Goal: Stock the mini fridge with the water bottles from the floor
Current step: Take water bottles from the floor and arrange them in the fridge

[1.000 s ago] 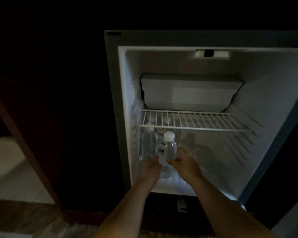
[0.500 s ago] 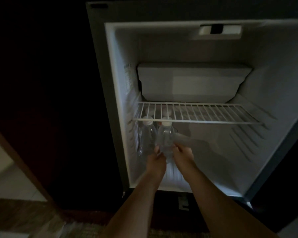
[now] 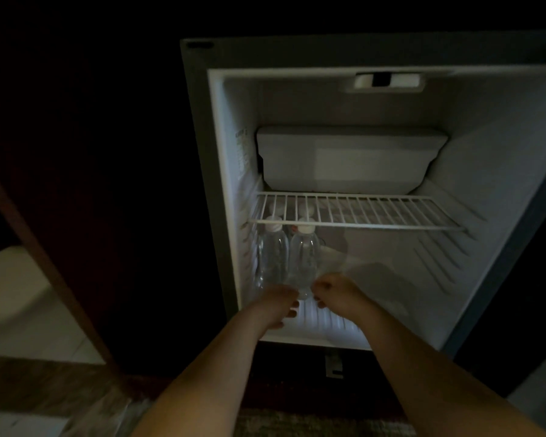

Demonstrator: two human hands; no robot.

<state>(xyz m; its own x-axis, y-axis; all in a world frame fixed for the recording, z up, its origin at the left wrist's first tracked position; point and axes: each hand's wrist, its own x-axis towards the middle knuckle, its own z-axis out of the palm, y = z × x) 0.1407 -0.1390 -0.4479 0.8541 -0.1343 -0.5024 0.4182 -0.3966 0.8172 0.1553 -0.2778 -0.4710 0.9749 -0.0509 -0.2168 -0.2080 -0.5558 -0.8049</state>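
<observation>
Operator: Any legible markings?
Technician: None. The sticker (image 3: pixel 241 152) on the mini fridge (image 3: pixel 501 184) left inner wall bears print too blurred to read. Water bottles (image 3: pixel 303 260): no readable label.

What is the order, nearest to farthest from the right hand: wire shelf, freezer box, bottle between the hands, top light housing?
1. Bottle, lower left, under the shelf.
2. Wire shelf, mid-height.
3. Freezer box, at the back, above the shelf.
4. Light housing, at the ceiling.

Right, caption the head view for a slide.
Left hand and right hand flank a water bottle beside a second bottle, under the wire shelf in the mini fridge.
</observation>
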